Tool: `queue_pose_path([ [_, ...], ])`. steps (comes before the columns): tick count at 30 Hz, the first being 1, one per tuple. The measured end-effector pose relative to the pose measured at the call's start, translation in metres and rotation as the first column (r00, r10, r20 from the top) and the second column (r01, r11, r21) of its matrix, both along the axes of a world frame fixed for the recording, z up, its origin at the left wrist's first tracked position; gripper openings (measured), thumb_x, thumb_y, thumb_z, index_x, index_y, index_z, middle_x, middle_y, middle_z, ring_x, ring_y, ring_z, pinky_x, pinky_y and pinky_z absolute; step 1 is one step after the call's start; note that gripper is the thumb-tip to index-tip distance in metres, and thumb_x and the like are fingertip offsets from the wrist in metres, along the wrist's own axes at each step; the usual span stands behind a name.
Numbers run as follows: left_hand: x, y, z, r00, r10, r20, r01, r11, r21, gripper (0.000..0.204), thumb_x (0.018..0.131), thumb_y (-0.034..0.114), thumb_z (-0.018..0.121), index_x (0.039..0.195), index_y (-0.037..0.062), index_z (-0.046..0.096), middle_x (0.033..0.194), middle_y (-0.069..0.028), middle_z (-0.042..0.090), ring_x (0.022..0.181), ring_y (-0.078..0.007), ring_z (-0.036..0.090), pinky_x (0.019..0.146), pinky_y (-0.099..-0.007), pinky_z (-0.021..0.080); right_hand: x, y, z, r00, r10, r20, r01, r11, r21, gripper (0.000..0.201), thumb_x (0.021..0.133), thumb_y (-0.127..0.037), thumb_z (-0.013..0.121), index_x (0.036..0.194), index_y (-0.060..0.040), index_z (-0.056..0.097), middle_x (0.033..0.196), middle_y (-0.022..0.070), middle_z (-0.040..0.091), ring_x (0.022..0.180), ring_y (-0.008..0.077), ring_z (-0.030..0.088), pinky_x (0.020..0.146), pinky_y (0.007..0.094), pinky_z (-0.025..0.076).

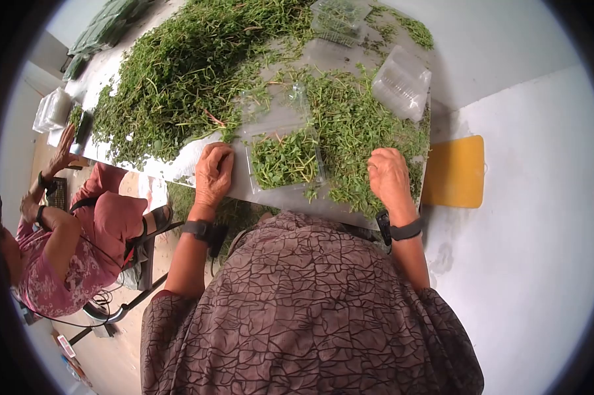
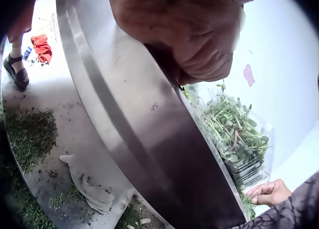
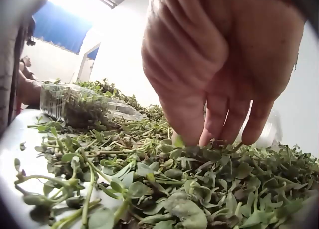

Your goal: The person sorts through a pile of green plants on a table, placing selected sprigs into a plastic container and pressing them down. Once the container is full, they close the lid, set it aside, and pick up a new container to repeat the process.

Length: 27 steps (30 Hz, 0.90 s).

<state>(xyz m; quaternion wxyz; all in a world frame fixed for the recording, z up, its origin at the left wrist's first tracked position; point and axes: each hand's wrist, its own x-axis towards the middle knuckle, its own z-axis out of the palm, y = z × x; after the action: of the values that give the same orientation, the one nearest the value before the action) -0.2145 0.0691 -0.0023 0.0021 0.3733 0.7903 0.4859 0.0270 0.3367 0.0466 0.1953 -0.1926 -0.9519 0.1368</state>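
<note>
A clear hinged container [image 1: 284, 161] filled with green leafy stems lies on the table with its lid folded back. My left hand [image 1: 213, 174] rests at the table edge just left of it, fingers loosely bent and holding nothing visible. On the other side, my right hand [image 1: 389, 178] is over a spread of loose greens [image 1: 350, 125]. The right wrist view shows this hand [image 3: 214, 74] with fingers pointing down, their tips touching the leaves [image 3: 199, 179]; nothing is visibly gripped. In the left wrist view the filled container [image 2: 239, 139] stands beyond the metal table edge [image 2: 199, 134].
A large heap of greens [image 1: 172, 79] covers the table's left and back. Another clear container [image 1: 340, 23] with greens is at the back, a further clear one [image 1: 402, 82] at the right. A yellow board [image 1: 454, 172] is beside the table; a seated person [image 1: 93, 224] is at the left.
</note>
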Motion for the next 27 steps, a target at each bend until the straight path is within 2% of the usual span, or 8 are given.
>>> queue_pose_path([
  [6, -0.002, -0.002, -0.004, 0.999, -0.002, -0.051, 0.000, 0.999, -0.039, 0.007, 0.083, 0.001, 0.061, 0.089, 0.0008, 0.062, 0.097, -0.0128, 0.063, 0.089, -0.0273, 0.062, 0.079, -0.0350, 0.050, 0.001, 0.009, 0.011, 0.982, -0.188, -0.005, 0.188, 0.982, -0.036, 0.013, 0.068, 0.004, 0.060, 0.080, 0.0005, 0.064, 0.090, 0.0146, 0.065, 0.090, 0.0336, 0.059, 0.082, 0.0429, 0.047],
  [9, -0.001, -0.002, -0.005, 0.999, 0.006, -0.053, -0.008, 0.999, -0.032, 0.007, 0.083, 0.001, 0.060, 0.089, 0.0008, 0.062, 0.097, -0.0127, 0.063, 0.089, -0.0273, 0.062, 0.079, -0.0353, 0.050, 0.004, 0.010, 0.003, 0.989, -0.134, -0.070, 0.136, 0.990, 0.035, 0.020, 0.068, 0.003, 0.062, 0.087, 0.0004, 0.067, 0.099, 0.0157, 0.066, 0.100, 0.0335, 0.058, 0.088, 0.0417, 0.047],
  [10, -0.001, -0.002, -0.005, 0.999, 0.003, -0.053, -0.004, 1.000, -0.028, 0.007, 0.083, 0.001, 0.060, 0.089, 0.0008, 0.062, 0.097, -0.0127, 0.063, 0.089, -0.0273, 0.062, 0.079, -0.0353, 0.050, 0.005, 0.006, 0.004, 0.983, -0.171, 0.070, 0.172, 0.985, -0.017, 0.027, 0.069, 0.001, 0.064, 0.095, 0.0004, 0.069, 0.109, 0.0174, 0.065, 0.110, 0.0336, 0.055, 0.096, 0.0419, 0.045],
  [15, -0.002, -0.002, -0.003, 0.998, -0.010, -0.056, 0.008, 0.999, -0.038, 0.009, 0.081, 0.000, 0.061, 0.089, 0.0025, 0.061, 0.097, -0.0130, 0.063, 0.089, -0.0301, 0.062, 0.078, -0.0369, 0.050, 0.000, -0.003, -0.004, 0.990, -0.126, 0.071, 0.126, 0.992, 0.004, 0.027, 0.068, 0.001, 0.065, 0.094, 0.0003, 0.070, 0.109, 0.0181, 0.065, 0.115, 0.0358, 0.053, 0.101, 0.0441, 0.041],
  [18, -0.001, -0.001, -0.004, 0.999, 0.000, -0.049, -0.001, 1.000, -0.029, 0.009, 0.081, -0.001, 0.060, 0.089, 0.0025, 0.061, 0.097, -0.0132, 0.063, 0.089, -0.0300, 0.062, 0.078, -0.0368, 0.050, -0.004, 0.008, -0.006, 0.996, -0.088, 0.023, 0.087, 0.995, 0.051, 0.014, 0.067, 0.001, 0.066, 0.080, -0.0004, 0.070, 0.091, 0.0146, 0.065, 0.106, 0.0334, 0.056, 0.095, 0.0411, 0.043],
  [23, 0.000, -0.001, -0.004, 0.999, 0.007, -0.045, -0.008, 0.999, -0.038, 0.009, 0.080, -0.001, 0.060, 0.089, 0.0025, 0.061, 0.098, -0.0132, 0.063, 0.089, -0.0301, 0.062, 0.077, -0.0365, 0.050, 0.000, 0.020, 0.010, 0.990, -0.118, -0.072, 0.119, 0.993, 0.009, 0.011, 0.069, 0.001, 0.066, 0.080, -0.0010, 0.068, 0.089, 0.0123, 0.066, 0.101, 0.0315, 0.059, 0.092, 0.0403, 0.045],
  [25, -0.001, -0.002, -0.005, 0.998, 0.002, -0.063, -0.004, 0.999, -0.036, 0.010, 0.080, -0.001, 0.060, 0.089, 0.0025, 0.061, 0.098, -0.0131, 0.063, 0.089, -0.0301, 0.062, 0.077, -0.0365, 0.051, 0.002, 0.020, 0.022, 0.936, -0.317, -0.153, 0.286, 0.938, -0.194, 0.012, 0.073, 0.000, 0.065, 0.085, 0.0005, 0.066, 0.089, 0.0132, 0.067, 0.094, 0.0325, 0.063, 0.086, 0.0402, 0.049],
  [27, -0.001, -0.001, -0.006, 0.997, 0.010, -0.075, -0.012, 0.999, -0.036, 0.009, 0.080, -0.001, 0.061, 0.089, 0.0025, 0.061, 0.098, -0.0131, 0.063, 0.089, -0.0303, 0.063, 0.077, -0.0364, 0.051, 0.006, 0.019, 0.030, 0.933, -0.348, -0.095, 0.312, 0.911, -0.271, 0.011, 0.079, 0.000, 0.062, 0.089, 0.0031, 0.064, 0.088, 0.0146, 0.069, 0.082, 0.0276, 0.068, 0.073, 0.0365, 0.053],
])
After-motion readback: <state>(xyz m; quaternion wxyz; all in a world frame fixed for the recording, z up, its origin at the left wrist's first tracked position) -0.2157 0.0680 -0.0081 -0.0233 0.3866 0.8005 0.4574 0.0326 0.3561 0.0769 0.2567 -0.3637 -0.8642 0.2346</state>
